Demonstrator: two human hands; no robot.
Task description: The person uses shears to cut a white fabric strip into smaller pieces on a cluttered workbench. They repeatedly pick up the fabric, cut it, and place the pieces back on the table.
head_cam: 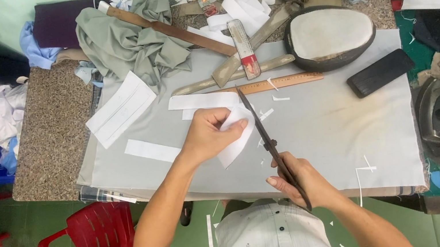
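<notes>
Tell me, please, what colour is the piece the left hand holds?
White: the fabric piece in the left hand shows best in the head view.

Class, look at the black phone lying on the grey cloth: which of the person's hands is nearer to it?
Right. The right hand, gripping the scissors, lies below-left of the black phone; the left hand, holding the white strip, is farther left.

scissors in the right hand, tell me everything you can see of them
The scissors are long, dark and look like metal, with slim blades and dark handles. They lie at a slant over the grey cloth, tips pointing away from the person toward the wooden ruler. The right hand has its grip around the handles. The blades meet the edge of the white strip held by the left hand. How far they are open cannot be told.
</notes>
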